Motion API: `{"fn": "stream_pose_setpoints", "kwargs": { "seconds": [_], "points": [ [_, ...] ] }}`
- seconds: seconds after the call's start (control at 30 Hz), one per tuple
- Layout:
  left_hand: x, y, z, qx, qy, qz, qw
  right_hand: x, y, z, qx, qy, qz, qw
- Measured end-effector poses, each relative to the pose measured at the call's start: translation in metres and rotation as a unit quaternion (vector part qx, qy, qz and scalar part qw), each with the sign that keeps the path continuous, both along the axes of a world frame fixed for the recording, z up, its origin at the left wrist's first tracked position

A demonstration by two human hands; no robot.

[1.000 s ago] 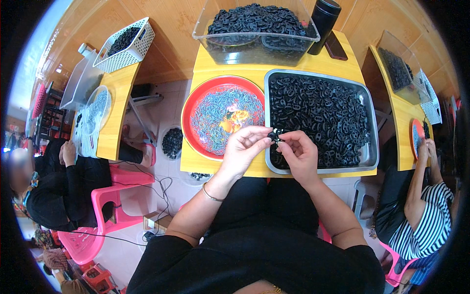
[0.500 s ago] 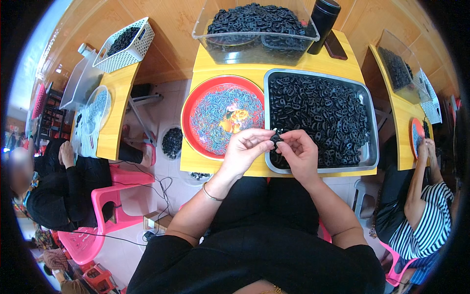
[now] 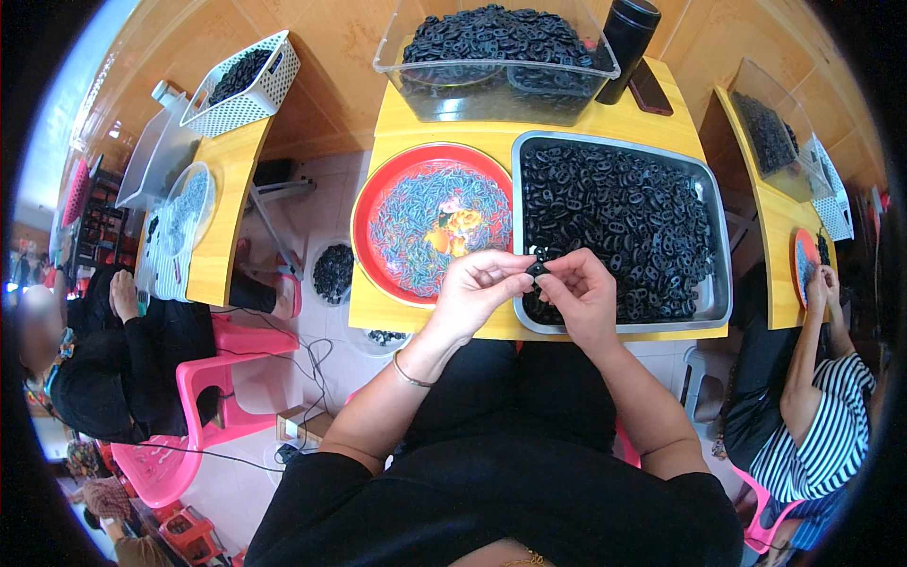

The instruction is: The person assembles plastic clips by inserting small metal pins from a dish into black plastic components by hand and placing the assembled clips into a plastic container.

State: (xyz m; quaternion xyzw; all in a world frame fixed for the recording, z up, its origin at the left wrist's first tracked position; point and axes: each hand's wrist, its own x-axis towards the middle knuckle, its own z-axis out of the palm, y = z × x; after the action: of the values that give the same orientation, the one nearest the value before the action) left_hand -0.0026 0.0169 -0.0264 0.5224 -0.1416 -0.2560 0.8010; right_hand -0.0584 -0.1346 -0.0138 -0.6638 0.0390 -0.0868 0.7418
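Observation:
Between the fingertips of both hands is a small black plastic cord lock (image 3: 537,269), partly hidden by the fingers. My left hand (image 3: 484,288), a bracelet on its wrist, pinches it from the left. From the right, my right hand (image 3: 583,291) pinches the same piece. Both hands hover over the near left corner of a metal tray (image 3: 723,236), which is full of black two-holed cord lock pieces (image 3: 614,222). Left of the tray stands a red round plate (image 3: 364,222) with a flower print, covered in many thin small metal springs (image 3: 406,222).
A clear plastic bin (image 3: 491,99) heaped with more black pieces stands at the table's far side. Beside it are a black cylinder (image 3: 631,42) and a phone (image 3: 650,90). Tubs of black parts (image 3: 333,274) sit on the floor. Co-workers sit at side tables left and right.
My fingertips have shifted slightly around the black piece, which is turned a little and more covered. Both hands stay in nearly the same place.

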Motion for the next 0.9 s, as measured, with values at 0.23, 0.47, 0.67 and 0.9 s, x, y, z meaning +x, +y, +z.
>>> {"fn": "stream_pose_setpoints", "kwargs": {
  "seconds": [0.23,0.47,0.67,0.9],
  "points": [
    [0.0008,0.0006,-0.0023,-0.011,0.020,-0.010,1.000,0.0010,0.0002,-0.0026,0.003,0.000,0.005,1.000],
    [0.0004,0.0001,-0.0022,-0.056,0.029,-0.013,0.998,0.0002,0.0006,0.0010,0.017,-0.005,0.013,1.000],
    [-0.0001,-0.0008,-0.0020,-0.057,0.029,-0.005,0.998,0.0005,-0.0013,-0.0027,0.015,0.001,0.009,1.000],
    [0.0010,-0.0016,-0.0022,-0.052,0.035,0.003,0.998,0.0021,0.0004,-0.0010,0.008,0.003,0.002,1.000]
  ]
}}
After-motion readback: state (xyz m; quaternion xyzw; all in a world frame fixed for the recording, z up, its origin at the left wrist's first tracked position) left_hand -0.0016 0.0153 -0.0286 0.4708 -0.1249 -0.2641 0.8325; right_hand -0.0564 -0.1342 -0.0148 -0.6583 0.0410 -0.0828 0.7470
